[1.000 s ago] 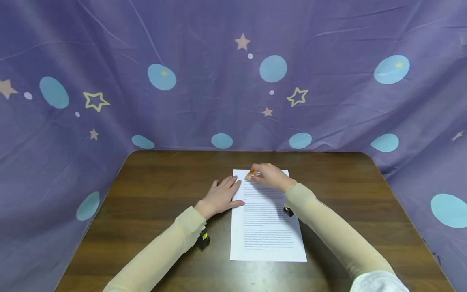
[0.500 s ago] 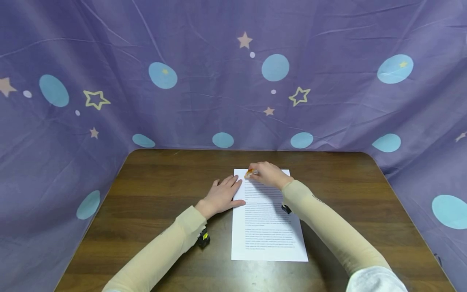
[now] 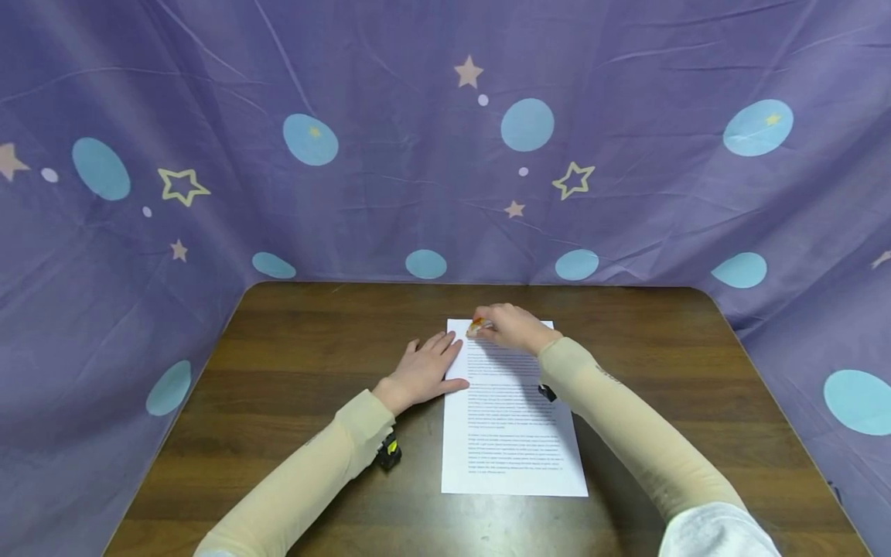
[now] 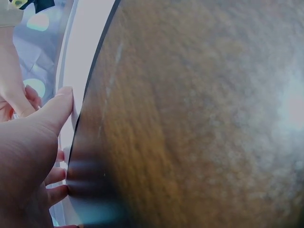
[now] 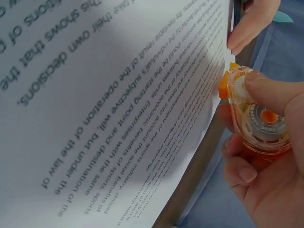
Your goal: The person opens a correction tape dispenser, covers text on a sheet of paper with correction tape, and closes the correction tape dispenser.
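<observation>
While the left hand (image 3: 421, 375) lies outspread, unclenched, across the left edge of the paper (image 3: 515, 433) | right hand (image 3: 517, 329) pinches correction tape (image 5: 260, 124) near its far-left corner | paper flat, mid tabletop (image 3: 313, 333)

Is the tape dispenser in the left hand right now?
No, the right hand grips the tape dispenser, while the left hand rests at the left edge of the printed sheet.
</observation>
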Available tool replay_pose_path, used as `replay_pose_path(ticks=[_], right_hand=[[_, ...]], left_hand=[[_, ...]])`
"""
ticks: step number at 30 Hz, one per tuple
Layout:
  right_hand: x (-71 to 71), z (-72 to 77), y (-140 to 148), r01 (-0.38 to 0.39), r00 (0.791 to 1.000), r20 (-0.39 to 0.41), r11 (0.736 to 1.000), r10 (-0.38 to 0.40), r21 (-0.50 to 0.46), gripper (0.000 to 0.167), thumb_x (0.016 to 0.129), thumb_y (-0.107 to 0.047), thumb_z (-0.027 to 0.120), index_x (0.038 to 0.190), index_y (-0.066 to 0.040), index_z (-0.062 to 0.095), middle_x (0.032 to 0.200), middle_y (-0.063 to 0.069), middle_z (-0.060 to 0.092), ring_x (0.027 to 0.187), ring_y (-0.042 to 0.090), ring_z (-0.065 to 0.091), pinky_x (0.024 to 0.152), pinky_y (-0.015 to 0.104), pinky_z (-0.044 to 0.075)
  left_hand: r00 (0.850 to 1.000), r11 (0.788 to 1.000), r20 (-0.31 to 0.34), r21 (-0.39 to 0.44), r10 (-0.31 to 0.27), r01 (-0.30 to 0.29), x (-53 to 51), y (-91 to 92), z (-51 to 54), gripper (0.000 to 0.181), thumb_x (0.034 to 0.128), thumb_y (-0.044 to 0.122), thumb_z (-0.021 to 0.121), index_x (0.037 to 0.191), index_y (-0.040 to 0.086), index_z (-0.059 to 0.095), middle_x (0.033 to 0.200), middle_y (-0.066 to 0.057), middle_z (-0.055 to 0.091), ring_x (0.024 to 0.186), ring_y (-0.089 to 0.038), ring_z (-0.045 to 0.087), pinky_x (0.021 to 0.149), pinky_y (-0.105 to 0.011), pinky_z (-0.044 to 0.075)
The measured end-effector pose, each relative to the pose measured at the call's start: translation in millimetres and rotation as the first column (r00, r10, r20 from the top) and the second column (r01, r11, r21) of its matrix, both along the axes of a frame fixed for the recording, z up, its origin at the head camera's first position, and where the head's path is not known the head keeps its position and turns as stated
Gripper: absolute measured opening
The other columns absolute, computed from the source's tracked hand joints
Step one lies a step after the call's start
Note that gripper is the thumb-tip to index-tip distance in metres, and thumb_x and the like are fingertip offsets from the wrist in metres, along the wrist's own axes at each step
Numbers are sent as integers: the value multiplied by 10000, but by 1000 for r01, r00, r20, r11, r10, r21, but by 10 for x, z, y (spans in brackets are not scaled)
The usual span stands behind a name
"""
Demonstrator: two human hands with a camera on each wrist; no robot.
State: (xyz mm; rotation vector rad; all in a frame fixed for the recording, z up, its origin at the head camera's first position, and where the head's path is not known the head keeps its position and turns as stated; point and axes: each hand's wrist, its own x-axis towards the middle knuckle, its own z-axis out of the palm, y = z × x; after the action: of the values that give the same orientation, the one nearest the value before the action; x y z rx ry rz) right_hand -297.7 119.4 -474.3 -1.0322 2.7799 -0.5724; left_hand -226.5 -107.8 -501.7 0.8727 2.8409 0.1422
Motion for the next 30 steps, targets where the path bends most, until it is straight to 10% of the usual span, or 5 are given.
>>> replay_pose_path(ticks=[30], right_hand=[[36, -32, -30, -3, 999, -45, 999, 5, 37, 134, 979, -157, 752, 1067, -71, 699, 1010, 77, 745, 906, 246, 721, 784, 391, 588]], left_hand=[[1000, 1000, 24, -26, 5, -4, 9, 16, 21, 842, 1020, 630, 531, 1633, 85, 343, 1711, -91, 272, 1569, -315, 266, 1168, -674, 277]])
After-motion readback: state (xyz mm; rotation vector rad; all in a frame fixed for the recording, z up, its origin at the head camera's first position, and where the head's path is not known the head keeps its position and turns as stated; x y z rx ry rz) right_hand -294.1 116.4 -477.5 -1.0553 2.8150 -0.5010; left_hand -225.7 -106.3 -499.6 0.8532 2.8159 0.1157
